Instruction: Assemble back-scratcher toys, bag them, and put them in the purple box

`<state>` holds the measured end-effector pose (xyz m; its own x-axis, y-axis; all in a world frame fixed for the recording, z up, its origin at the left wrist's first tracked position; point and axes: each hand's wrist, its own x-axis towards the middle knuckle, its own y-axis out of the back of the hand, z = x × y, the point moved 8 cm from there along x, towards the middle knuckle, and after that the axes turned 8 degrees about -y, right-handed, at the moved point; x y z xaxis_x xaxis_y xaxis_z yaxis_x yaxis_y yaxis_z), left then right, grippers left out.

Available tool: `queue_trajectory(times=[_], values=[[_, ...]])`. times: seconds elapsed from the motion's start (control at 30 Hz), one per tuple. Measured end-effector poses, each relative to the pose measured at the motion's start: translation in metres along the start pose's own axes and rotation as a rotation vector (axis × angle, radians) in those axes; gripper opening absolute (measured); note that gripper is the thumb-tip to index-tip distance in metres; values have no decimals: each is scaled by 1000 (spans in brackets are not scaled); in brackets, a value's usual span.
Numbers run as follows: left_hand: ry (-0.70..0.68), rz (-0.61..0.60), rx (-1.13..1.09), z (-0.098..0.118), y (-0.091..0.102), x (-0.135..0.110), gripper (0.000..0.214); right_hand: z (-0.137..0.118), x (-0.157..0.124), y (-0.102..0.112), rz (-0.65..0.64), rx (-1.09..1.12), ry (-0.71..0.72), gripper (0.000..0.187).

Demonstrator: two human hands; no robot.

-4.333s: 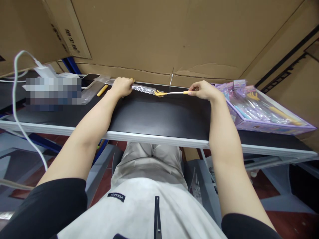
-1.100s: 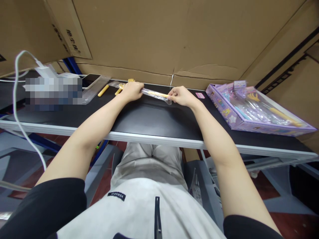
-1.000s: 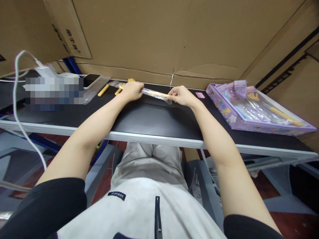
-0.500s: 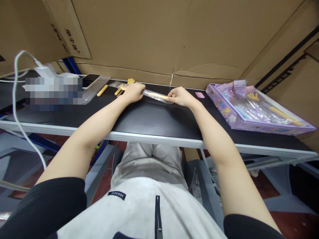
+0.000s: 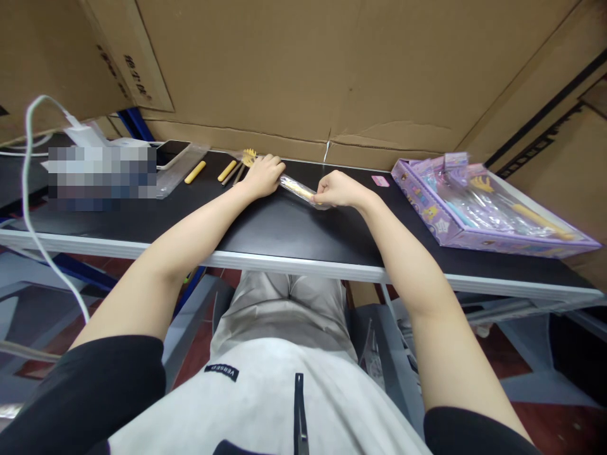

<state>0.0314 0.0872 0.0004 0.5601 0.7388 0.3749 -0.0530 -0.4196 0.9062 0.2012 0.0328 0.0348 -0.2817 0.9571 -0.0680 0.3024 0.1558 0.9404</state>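
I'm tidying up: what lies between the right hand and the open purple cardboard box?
In the head view, a small, flat pink card lies on the black tabletop between the right hand and the purple box, nearer the box.

Yellow on the rod (image 5: 300,189), clear bag (image 5: 289,184); black across the desk (image 5: 294,234), pink on the card (image 5: 380,181), and purple on the box (image 5: 493,241), white star (image 5: 442,225) included!

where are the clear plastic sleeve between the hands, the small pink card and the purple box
Clear plastic sleeve (image 5: 298,189): head view, on its exposed middle stretch.
Small pink card (image 5: 380,181): head view, middle of its face.
Purple box (image 5: 502,242): head view, on its front wall.
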Motion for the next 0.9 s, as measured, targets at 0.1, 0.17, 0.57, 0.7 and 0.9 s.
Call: queue_trajectory(times=[0.1,0.17,0.57,0.7,0.9], values=[[-10,-20,66,8,7,5,44,-12,-12,-1,-36,-41,-14,15],[-20,-50,97,14,12,13,44,-20,-18,-1,-33,-58,-24,17],[-158,-247,14,74,20,52,41,-38,-25,-9,121,-228,-71,25],[-207,-268,-127,80,13,57,45,-45,-28,-15,139,-279,-68,28],[-203,-375,-250,70,2,63,58,-48,-24,-20,68,-222,19,24]])
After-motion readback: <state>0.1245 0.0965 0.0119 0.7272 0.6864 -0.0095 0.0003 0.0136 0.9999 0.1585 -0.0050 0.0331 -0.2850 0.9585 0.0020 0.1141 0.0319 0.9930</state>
